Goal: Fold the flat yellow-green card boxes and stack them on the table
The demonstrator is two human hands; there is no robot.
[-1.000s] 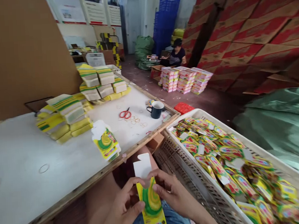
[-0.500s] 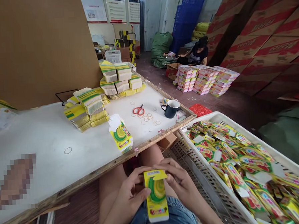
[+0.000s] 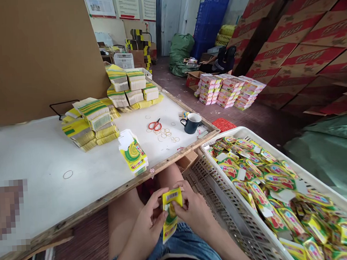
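Observation:
Over my lap, a small yellow and green printed carton (image 3: pixel 169 220) is held between both hands, its barcoded end flap uppermost. My left hand (image 3: pixel 147 220) grips the carton's left side, thumb on the front and fingers behind. Across the upper right, my right hand (image 3: pixel 192 206) is closed on the carton with its thumb pressed at the flap below the barcode. A short stack of flat cartons (image 3: pixel 133 155) in the same print lies on the table edge just beyond my hands.
Bundled carton blanks (image 3: pixel 94 122) are piled on the white table (image 3: pixel 41 152). Red scissors (image 3: pixel 155 125), rubber bands and a dark mug (image 3: pixel 191 123) lie farther along. At right stands a white crate (image 3: pixel 240 131) of folded cartons. A person (image 3: pixel 220 60) sits by stacked pink boxes (image 3: pixel 231 90).
The carton has turned and tilted, so its side shows more narrowly. My right thumb has moved onto the flap, bending it over. The whole view has shifted slightly.

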